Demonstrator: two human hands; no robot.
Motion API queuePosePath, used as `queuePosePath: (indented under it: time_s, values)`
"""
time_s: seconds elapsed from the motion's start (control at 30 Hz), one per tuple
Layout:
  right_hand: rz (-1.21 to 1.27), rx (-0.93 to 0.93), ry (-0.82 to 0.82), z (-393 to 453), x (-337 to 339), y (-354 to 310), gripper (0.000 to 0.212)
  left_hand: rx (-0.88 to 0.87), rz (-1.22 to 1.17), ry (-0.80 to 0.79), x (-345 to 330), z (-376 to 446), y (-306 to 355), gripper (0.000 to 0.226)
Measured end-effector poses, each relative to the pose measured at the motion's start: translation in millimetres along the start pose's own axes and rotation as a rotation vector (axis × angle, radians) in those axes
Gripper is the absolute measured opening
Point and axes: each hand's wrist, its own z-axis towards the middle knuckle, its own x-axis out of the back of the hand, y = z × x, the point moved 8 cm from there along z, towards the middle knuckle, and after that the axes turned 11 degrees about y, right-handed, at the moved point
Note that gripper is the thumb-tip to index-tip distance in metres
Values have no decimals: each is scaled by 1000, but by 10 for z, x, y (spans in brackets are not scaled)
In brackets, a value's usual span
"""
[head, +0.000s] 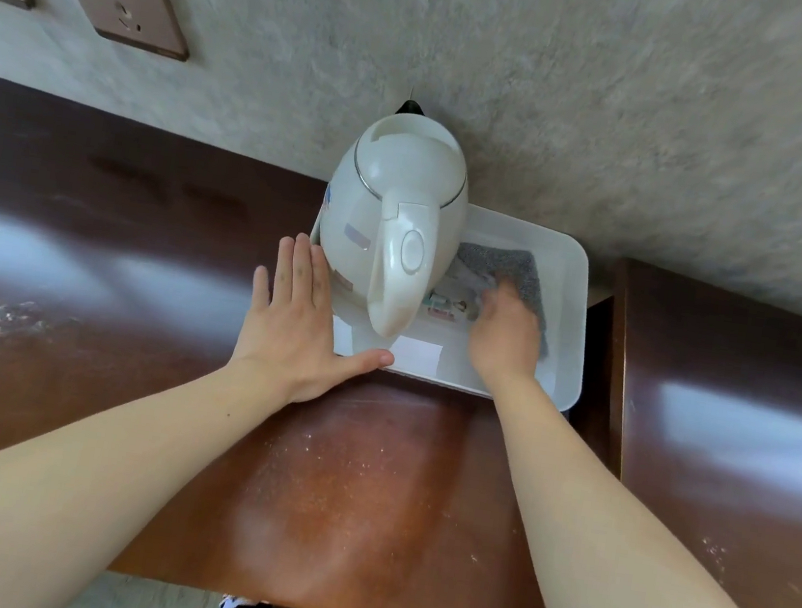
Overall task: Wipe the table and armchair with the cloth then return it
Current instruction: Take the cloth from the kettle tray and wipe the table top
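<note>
While left hand [292, 311] lies flat, blurred right hand [506, 326] covers grey speckled cloth [516, 273]; grip unclear.

I see the grey speckled cloth [511, 273] lying flat, partly under my right fingers [495, 299].

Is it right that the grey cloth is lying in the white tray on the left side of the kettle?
Not quite. The head view shows the grey cloth in the white tray on the right side of the kettle, under the right hand.
</note>
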Motion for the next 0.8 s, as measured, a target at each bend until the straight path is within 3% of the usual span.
queuePosePath:
  time_s: [0.13,0.27,0.43,0.57,0.67,0.8]
  values:
    - [504,-439,16,-170,238,80,34,-42,-2,-31,43,-12,2,142]
    - [735,-645,118,-215,629,-108,33,-50,-33,-72,254,7,-90,144]
    - [860,-619,253,-103,1361,-727,25,-75,5,-60,811,28,-277,150]
    - [941,-515,389,-210,1915,-1309,34,-71,20,-58,1202,-234,-522,143]
    - [1083,-490,347,-374,2094,-1748,34,-12,32,-40,1489,-529,-888,140]
    - [1244,-495,169,-724,1963,-2282,26,112,77,-58,1768,-1030,-1548,136]
